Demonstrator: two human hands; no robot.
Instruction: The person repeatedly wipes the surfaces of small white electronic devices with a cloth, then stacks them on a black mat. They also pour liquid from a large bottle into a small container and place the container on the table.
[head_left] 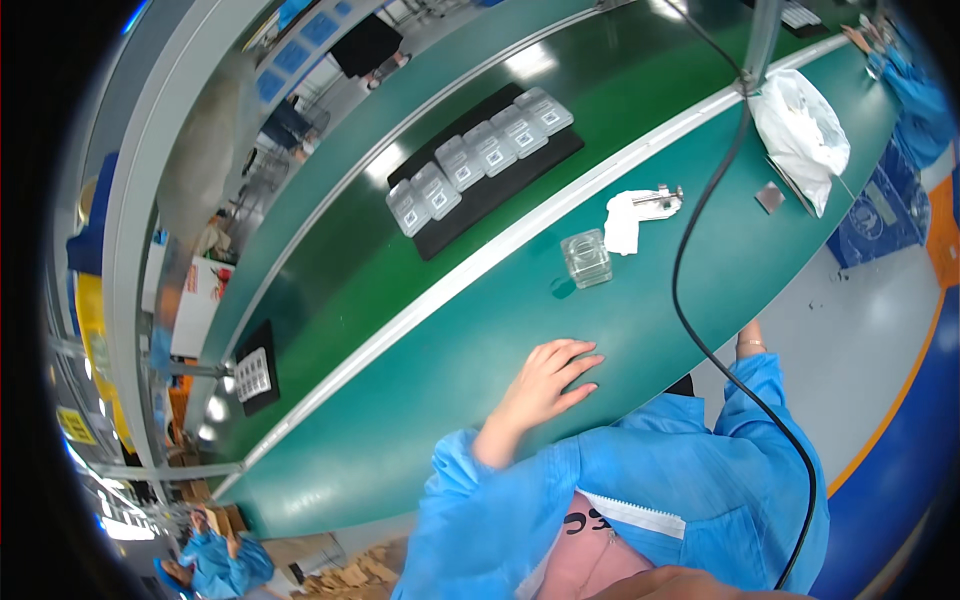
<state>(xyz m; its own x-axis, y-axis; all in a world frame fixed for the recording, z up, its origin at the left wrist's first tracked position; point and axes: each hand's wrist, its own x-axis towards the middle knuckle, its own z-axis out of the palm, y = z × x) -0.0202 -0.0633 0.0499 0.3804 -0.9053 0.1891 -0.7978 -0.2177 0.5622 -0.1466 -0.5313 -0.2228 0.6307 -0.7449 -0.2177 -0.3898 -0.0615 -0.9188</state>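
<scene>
My left hand point(545, 385) rests on the green tabletop point(420, 420), fingers spread and nothing in them. Of my right hand point(750, 332), only a small part and the wrist with a thin bracelet show at the table's near edge; its fingers are hidden. Beyond my left hand stands a clear square glass container point(587, 258). Beside it lies a white cloth point(622, 222) touching a small metal device point(660, 203). Farther right is a small grey square piece point(769, 197).
A black cable point(688, 250) hangs across the view. A white plastic bag point(800, 125) sits at the right. Behind a metal rail point(450, 290), a black tray point(500, 195) on the green belt bears several clear plastic boxes point(462, 163). Co-workers in blue point(920, 100) are at the far sides.
</scene>
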